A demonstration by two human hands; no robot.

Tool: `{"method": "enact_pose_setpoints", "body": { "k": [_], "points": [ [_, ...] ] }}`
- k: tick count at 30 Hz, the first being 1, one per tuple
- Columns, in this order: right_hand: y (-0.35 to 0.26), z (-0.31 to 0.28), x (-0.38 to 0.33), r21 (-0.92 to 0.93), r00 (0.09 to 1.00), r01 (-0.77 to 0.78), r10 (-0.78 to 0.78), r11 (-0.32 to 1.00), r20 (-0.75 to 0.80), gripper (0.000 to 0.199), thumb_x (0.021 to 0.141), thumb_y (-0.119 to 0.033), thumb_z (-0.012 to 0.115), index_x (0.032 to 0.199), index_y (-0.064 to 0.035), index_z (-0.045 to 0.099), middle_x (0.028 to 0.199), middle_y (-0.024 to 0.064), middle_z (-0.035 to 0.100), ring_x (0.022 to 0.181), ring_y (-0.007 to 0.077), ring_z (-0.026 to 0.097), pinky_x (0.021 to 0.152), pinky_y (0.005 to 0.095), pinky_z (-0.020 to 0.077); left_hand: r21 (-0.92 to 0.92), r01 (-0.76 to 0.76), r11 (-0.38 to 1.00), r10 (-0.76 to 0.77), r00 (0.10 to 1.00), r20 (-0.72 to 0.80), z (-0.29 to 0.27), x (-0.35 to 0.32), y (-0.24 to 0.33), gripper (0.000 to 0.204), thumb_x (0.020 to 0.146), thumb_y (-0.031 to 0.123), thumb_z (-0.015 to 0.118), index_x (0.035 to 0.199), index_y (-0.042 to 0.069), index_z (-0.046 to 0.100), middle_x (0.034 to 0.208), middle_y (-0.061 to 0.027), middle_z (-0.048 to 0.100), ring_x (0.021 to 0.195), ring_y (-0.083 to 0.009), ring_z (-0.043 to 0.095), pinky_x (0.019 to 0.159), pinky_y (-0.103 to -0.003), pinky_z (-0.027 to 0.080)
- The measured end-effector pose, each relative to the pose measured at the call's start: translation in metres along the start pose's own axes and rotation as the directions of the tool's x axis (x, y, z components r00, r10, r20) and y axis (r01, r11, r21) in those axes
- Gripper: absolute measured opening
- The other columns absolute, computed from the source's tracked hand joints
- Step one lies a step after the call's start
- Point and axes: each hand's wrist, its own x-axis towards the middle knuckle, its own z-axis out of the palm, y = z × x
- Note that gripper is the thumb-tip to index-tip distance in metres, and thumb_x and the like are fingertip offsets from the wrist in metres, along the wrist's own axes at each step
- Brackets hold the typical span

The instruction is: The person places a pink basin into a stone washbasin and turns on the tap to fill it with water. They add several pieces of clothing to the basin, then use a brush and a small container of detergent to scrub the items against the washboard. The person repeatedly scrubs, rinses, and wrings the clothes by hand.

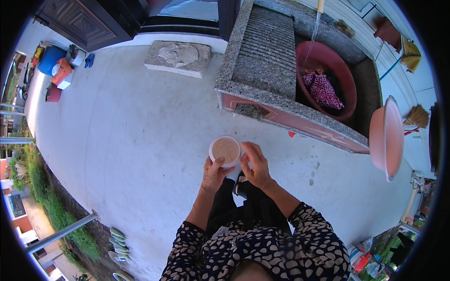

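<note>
Both hands on a small round tub above the concrete floor

The left hand (213,174) grips the white tub (225,151) from below, thumb on its rim; the right hand (254,165) pinches its right edge. The tub is open-topped, filled level with tan powder. Beyond stands a granite washing sink (262,61) holding a red basin (328,61) under running water.

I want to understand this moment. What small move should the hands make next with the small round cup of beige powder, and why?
Probably carry the small round cup of beige powder, held by the left hand and right hand, toward the red plastic basin, where water runs onto the pink patterned cloth.
</note>
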Motion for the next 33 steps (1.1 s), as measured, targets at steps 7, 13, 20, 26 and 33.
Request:
{"method": "enact_pose_setpoints", "body": {
  "k": [7, 13, 20, 26, 33],
  "points": [
    [0.139, 0.055, 0.085, -0.461, 0.952, -0.142, -0.007, 0.876, -0.306, 0.062, 0.083, -0.006, 0.063, 0.139, -0.0043, 0.035, 0.138, 0.0272, 0.036, 0.128, 0.0480, 0.032, 0.100, 0.0500, 0.0366, -0.020, -0.030, 0.999, 0.030, 0.999, -0.031, -0.052, -0.013, 0.003, 0.059, 0.085, 0.025, 0.067, 0.132, 0.001, 0.039, 0.121, -0.0162, 0.055, 0.106, -0.0259, 0.062, 0.078, -0.039, 0.060],
    [0.209, 0.059, 0.180, -0.587, 0.834, -0.439, 0.551, 0.680, 0.015, 0.040, 0.088, -0.036, 0.056, 0.113, -0.0045, 0.060, 0.121, 0.0207, 0.059, 0.114, 0.0380, 0.053, 0.092, 0.0507, 0.0426, -0.004, -0.040, 0.999, 0.040, 0.999, -0.023, -0.067, -0.030, 0.001, 0.069, 0.084, 0.031, 0.068, 0.136, 0.000, 0.035, 0.125, -0.0181, 0.053, 0.109, -0.0280, 0.061, 0.079, -0.038, 0.060],
    [0.271, 0.070, 0.171, -0.668, 0.930, -0.341, 0.343, 0.662, -0.135, 0.043, 0.090, -0.047, 0.049, 0.103, -0.0097, 0.067, 0.109, 0.0146, 0.067, 0.102, 0.0341, 0.062, 0.088, 0.0499, 0.0453, 0.037, 0.007, 0.999, -0.007, 1.000, 0.003, -0.057, -0.031, 0.004, 0.078, 0.081, 0.035, 0.070, 0.139, -0.001, 0.032, 0.129, -0.0196, 0.049, 0.113, -0.0292, 0.059, 0.082, -0.039, 0.060],
    [0.209, 0.062, 0.157, -0.256, 0.784, -0.620, 0.600, 0.742, -0.158, 0.033, 0.077, -0.026, 0.062, 0.103, -0.0059, 0.064, 0.105, 0.0188, 0.064, 0.100, 0.0395, 0.057, 0.088, 0.0503, 0.0431, 0.050, -0.034, 0.998, 0.035, 0.999, -0.021, -0.050, -0.038, 0.028, 0.075, 0.082, 0.034, 0.069, 0.138, 0.000, 0.033, 0.128, -0.0185, 0.050, 0.112, -0.0293, 0.059, 0.083, -0.041, 0.059],
    [0.139, 0.048, 0.033, 0.358, 0.736, -0.542, 0.635, 0.760, -0.234, 0.054, 0.077, -0.006, 0.057, 0.129, -0.0137, 0.047, 0.098, 0.0083, 0.055, 0.077, 0.0177, 0.055, 0.059, 0.0315, 0.0470, 0.103, -0.011, 0.995, 0.016, 0.999, -0.050, -0.020, -0.040, 0.072, 0.077, 0.081, 0.046, 0.068, 0.137, 0.003, 0.037, 0.127, -0.0139, 0.052, 0.106, -0.0266, 0.060, 0.079, -0.039, 0.057]
  ]
}}
